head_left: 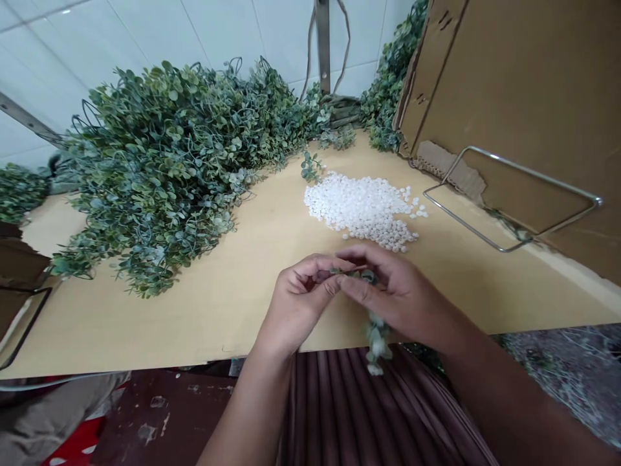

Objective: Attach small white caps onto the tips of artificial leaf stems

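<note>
My left hand (303, 298) and my right hand (392, 291) meet at the fingertips over the front part of the table. Between them is an artificial leafy sprig (377, 340), pinched by both hands. Its leafy end hangs below my right hand, past the table's front edge. What exactly my left fingertips grip at the stem is partly hidden by the fingers. Just beyond my hands lies a pile of small white plastic pieces (359, 204), with a few scattered at its right side. A short loose green sprig (310, 167) touches the back of that pile.
A large heap of artificial greenery (179, 155) covers the table's left and back. At right stands a big cardboard box (528, 97), with a bent metal wire frame (509, 248) before it. Another wire frame (29, 323) is at the left edge. White tiles (213, 32) line the wall.
</note>
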`<move>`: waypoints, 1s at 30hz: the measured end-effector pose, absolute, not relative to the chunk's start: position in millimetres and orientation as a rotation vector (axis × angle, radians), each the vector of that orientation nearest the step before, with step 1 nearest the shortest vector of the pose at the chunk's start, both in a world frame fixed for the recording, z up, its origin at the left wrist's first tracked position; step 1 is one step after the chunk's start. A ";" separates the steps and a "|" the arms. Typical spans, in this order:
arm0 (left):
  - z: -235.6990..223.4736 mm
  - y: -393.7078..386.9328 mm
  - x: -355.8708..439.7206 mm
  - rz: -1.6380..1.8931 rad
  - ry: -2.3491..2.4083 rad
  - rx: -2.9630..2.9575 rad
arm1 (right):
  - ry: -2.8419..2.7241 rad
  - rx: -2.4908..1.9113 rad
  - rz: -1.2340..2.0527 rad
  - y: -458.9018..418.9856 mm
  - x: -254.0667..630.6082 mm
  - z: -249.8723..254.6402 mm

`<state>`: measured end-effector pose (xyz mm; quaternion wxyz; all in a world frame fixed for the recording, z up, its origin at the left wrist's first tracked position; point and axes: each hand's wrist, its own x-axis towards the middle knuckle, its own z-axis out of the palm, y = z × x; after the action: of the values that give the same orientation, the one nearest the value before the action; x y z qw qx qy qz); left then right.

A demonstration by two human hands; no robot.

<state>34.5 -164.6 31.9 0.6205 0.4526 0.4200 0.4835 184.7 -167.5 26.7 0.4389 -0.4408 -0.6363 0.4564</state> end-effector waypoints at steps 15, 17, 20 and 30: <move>35.5 -157.6 38.6 1.096 1.102 1.249 | -1.581 -1.179 1.094 -178.2 182.4 16.6; 35.0 -156.9 37.9 1.075 1.129 1.314 | -1.548 -1.208 1.062 -179.6 181.6 16.4; 34.8 -148.5 35.2 1.040 1.175 1.479 | -1.530 -1.211 1.016 -180.6 183.9 16.6; 28.8 -81.7 57.9 0.467 1.518 2.368 | -1.343 -1.256 1.051 -181.1 201.2 9.4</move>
<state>57.9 -81.7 28.8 0.1447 0.8217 0.5268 0.1622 201.2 -181.1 9.4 0.4896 -0.5171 -0.5528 0.4327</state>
